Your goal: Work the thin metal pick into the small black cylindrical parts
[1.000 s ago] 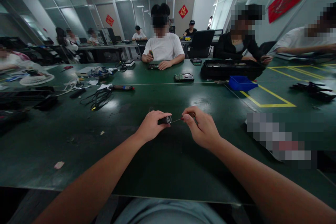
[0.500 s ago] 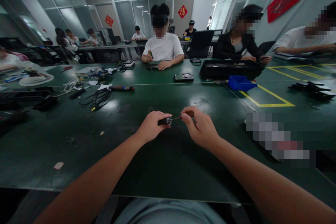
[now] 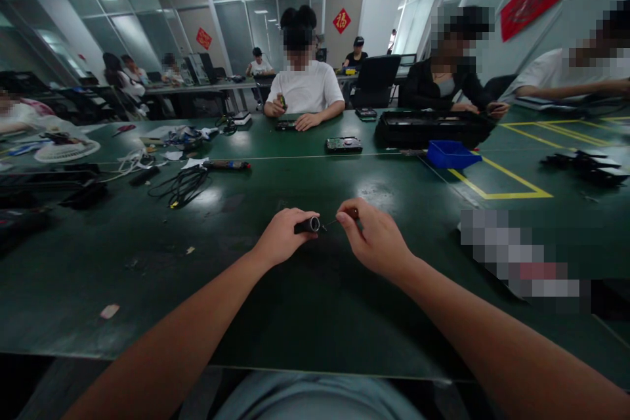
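My left hand (image 3: 284, 236) is closed around a black cylinder (image 3: 306, 225), whose open round end with a pale metal rim faces right. In my right hand (image 3: 373, 234) is a screwdriver (image 3: 352, 213) with a reddish-brown handle, pinched between thumb and fingers. Its thin shaft points left toward the cylinder's open end. A small shiny piece (image 3: 323, 228) shows at the shaft's tip, just outside the rim; it is too small to name. Both hands are held over the green table (image 3: 315, 315).
A black cable (image 3: 184, 187) and a dark tool-like object (image 3: 229, 165) lie to the left. Beyond my hands are a hard drive (image 3: 343, 144), a blue scoop-shaped tray (image 3: 451, 155) and a long black housing (image 3: 428, 129). A co-worker (image 3: 305, 92) sits opposite, others to the right.
The screwdriver's tip has come away from the cylinder's open end, and a small shiny piece now shows outside the rim. My left hand has barely moved.
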`<state>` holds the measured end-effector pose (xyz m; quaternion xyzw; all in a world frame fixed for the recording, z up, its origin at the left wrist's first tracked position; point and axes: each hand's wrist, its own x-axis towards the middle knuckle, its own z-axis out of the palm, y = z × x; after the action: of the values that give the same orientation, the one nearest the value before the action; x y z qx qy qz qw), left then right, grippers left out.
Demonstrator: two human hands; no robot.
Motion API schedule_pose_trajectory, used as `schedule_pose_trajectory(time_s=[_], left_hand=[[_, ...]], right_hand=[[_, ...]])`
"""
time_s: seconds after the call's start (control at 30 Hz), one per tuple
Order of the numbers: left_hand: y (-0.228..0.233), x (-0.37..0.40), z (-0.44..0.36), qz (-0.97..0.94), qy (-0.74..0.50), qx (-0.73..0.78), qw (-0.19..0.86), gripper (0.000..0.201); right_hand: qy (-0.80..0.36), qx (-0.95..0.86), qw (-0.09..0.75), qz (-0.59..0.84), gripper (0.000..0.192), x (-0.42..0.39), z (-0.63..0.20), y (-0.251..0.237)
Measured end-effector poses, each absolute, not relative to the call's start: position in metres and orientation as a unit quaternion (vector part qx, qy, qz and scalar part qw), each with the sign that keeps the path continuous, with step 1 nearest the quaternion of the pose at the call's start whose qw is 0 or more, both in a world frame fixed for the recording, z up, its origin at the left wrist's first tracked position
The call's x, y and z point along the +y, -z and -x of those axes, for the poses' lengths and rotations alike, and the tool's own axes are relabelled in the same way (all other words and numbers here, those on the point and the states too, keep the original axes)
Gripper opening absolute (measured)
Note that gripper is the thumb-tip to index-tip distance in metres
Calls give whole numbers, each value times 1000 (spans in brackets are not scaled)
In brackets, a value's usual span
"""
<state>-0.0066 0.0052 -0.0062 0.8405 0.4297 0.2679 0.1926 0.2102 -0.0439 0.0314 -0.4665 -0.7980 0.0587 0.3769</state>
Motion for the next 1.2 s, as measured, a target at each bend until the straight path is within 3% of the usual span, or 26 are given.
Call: schedule_pose_trajectory(time_s=[0.33,0.53,0.8,1.03,1.2], left_hand=[[3,1,5,-785,-327,460,255,34],[-5,-11,-1,-802,-286,452,268,36],[-6,-19,-14,-881,-175,401,180,19],[0,-24,-23,-915,-77,390,64,42],[1,-21,-28,-914,-54,398,53,30]], right_hand=[[-51,-776,385,497,20,-43,-211,-32],[-59,-764,402,501,20,-43,-212,-32],[-54,-764,406,498,18,-42,-210,-32],[-52,-762,415,494,16,-43,-210,-31],[-56,-763,413,494,17,-42,-210,-31]])
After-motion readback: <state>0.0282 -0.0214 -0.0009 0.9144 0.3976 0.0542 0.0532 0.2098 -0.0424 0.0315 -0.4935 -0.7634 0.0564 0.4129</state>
